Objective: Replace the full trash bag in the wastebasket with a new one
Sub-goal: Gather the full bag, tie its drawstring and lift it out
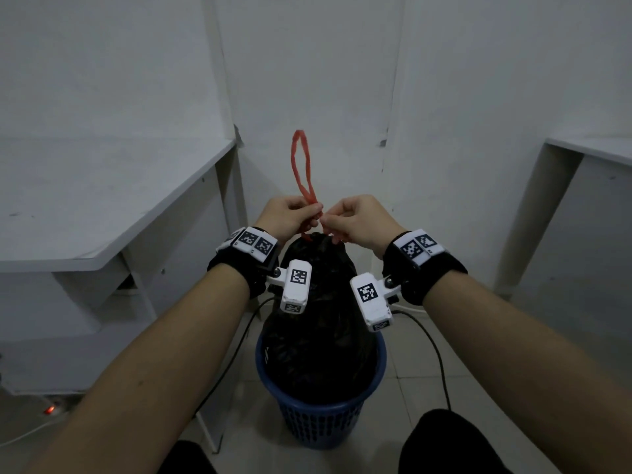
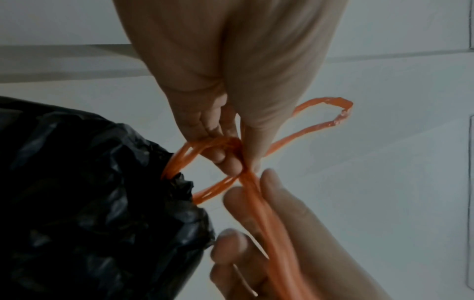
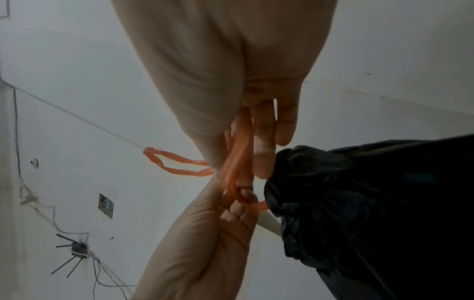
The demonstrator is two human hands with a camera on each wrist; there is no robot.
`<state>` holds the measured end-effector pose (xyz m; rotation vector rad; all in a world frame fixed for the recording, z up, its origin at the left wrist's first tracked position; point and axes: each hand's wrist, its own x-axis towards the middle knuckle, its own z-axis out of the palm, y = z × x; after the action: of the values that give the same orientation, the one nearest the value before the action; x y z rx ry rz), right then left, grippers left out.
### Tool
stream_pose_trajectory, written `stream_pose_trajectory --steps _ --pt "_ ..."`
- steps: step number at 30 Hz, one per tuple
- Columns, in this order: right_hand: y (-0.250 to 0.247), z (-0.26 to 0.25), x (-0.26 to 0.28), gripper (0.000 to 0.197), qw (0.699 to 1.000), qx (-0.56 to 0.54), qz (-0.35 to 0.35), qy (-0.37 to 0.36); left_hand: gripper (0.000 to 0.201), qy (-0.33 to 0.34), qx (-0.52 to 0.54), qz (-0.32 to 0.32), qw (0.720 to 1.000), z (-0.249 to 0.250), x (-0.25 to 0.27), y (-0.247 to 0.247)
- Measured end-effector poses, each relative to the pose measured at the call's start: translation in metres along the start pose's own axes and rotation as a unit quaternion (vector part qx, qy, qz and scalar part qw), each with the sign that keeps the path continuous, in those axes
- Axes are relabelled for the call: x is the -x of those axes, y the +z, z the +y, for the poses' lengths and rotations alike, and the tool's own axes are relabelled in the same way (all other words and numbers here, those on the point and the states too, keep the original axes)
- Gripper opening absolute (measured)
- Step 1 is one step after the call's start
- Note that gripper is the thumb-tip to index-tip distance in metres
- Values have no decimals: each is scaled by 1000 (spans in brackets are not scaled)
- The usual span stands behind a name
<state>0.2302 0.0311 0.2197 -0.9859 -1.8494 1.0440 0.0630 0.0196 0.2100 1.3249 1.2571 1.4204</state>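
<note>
Sitting in the blue wastebasket (image 1: 319, 419), the full black trash bag (image 1: 318, 323) is cinched at its neck, where the orange drawstring (image 1: 301, 165) is pinched by curled fingers of the left hand (image 1: 290, 213) and right hand (image 1: 355, 217), one loop poking up.

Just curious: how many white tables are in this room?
2: one white table on the left, another at the right edge, flanking the wastebasket. Others may lie outside view.

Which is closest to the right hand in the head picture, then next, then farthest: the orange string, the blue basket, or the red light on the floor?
From the right hand:
1. Orange string: pinched in its fingers.
2. Blue basket: below, holding the black bag.
3. Red light: far lower left, on the floor.
</note>
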Motion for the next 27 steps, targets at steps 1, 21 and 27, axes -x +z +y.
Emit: stream_pose_trajectory --steps 1,21,27 --pt "2 -1 1 17 1000 -4 -4 3 8 2 2 -5 1000 1 0 1" --pt "15 8 -20 10 980 184 58 -40 21 38 -27 -53 998 -2 5 -17" --pt "27 11 -27 13 948 283 73 -128 19 41 -7 -29 999 -2 4 -10"
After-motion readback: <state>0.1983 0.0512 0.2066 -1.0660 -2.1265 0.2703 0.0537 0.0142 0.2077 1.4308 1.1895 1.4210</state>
